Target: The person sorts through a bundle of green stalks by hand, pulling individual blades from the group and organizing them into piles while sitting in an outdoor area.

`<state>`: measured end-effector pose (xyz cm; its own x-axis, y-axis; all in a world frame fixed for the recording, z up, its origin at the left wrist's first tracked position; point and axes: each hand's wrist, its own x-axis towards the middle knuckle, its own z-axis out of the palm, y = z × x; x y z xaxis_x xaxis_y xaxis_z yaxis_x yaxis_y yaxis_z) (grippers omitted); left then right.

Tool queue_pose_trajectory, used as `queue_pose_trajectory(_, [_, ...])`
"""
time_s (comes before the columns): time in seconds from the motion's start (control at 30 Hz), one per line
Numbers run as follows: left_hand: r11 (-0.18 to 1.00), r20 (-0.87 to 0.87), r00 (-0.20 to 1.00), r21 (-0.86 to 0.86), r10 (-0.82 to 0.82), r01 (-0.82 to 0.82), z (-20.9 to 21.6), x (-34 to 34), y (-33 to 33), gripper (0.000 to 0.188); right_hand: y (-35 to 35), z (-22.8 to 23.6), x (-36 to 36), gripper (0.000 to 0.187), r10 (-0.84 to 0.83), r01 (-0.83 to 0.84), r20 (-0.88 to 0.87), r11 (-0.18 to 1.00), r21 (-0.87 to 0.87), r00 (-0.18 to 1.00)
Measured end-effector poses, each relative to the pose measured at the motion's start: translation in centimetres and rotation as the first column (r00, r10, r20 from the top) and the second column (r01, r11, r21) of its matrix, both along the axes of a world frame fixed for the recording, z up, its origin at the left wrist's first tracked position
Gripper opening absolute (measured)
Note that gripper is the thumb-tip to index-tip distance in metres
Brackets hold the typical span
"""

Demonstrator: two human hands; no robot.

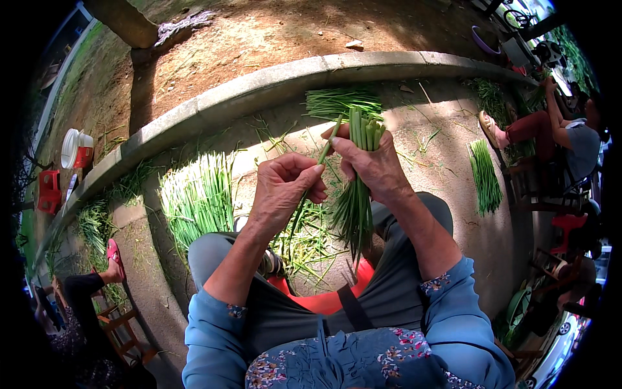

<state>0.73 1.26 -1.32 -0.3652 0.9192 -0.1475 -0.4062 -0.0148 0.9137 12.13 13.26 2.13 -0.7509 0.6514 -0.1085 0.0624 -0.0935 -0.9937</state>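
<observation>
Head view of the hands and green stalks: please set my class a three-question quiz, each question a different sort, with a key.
1. Which hand grips the thick bundle of green stalks? a) left b) right c) both
2. True or false: the left hand is empty.
3. Fill the gap: the large pile of stalks on the ground lies to the person's ____.

Key:
1. b, the right hand.
2. False; the left hand pinches a single stalk.
3. left.

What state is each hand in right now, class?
Left hand: closed, pinching a single green stalk.
Right hand: closed, holding a bundle of green stalks.
</observation>
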Motion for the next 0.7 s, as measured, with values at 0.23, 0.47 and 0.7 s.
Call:
queue_pose_trajectory(0.23, [1.0,-0.008,1.0,0.005,-0.014,0.014,-0.1,-0.06,0.03,0.014,0.08,-0.03,-0.04,0.02,-0.012,0.012,-0.016,0.999,-0.039,1.0])
queue_pose_trajectory(0.47, [1.0,0.005,1.0,-0.006,-0.026,0.026,-0.07,0.03,0.05,0.013,0.44,-0.46,0.15,0.02,-0.029,0.023,-0.066,0.996,-0.081,0.997])
queue_pose_trajectory(0.7, [1.0,-0.011,1.0,-0.016,-0.023,0.023,-0.22,-0.06,-0.02,0.014,0.3,-0.14,-0.03,0.018,-0.024,0.024,-0.016,1.0,-0.016,1.0])
